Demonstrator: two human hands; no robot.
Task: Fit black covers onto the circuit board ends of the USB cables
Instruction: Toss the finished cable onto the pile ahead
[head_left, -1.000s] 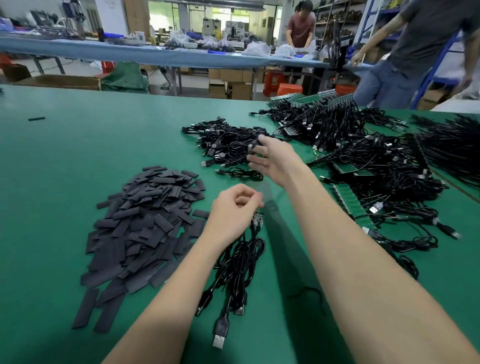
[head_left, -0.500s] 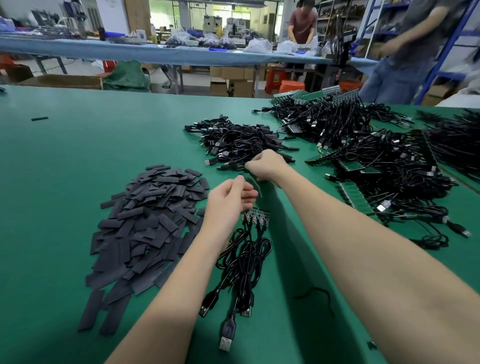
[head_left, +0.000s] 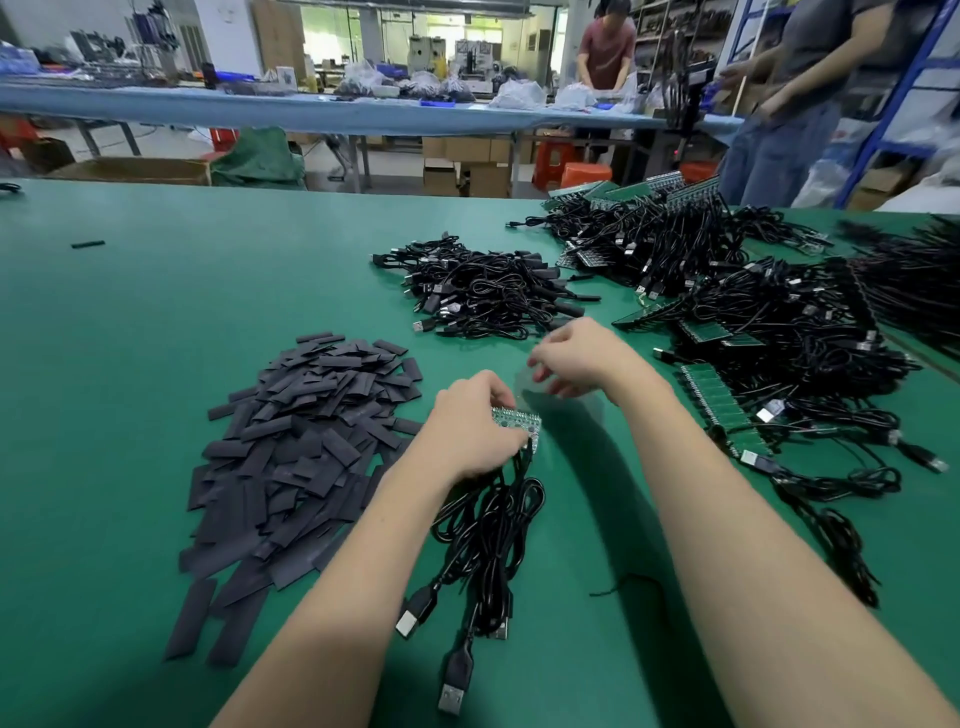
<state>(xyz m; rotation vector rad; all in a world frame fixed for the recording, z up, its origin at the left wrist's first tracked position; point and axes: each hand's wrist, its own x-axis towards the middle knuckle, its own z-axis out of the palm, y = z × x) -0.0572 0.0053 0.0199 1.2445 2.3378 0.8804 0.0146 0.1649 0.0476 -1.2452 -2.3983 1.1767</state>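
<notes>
USB plugs (head_left: 457, 670) are trailing toward 6 o'clock from the cable bundle (head_left: 488, 525), which the left hand (head_left: 470, 423) is gripping just below its board strip (head_left: 517, 418). At 9 o'clock the covers (head_left: 296, 447) are lying heaped. The right hand (head_left: 576, 356) is hovering blurred at 1 o'clock of the left, fingers curled; whether it is holding anything I cannot tell, and finished cables (head_left: 483, 288) are piling beyond at 12.

Left hand (head_left: 470, 426): forearm reaches in from the lower edge toward the centre, back of the hand up, fingers curled down and gripping a bundle of USB cables (head_left: 488, 519) just below their circuit board ends (head_left: 517, 420). Right hand (head_left: 576, 356): bare forearm stretches in from the lower right corner, wrist bent, hand a little beyond and to the right of the left, fingers (head_left: 543, 364) loosely curled and blurred, nothing discernible held.
</notes>
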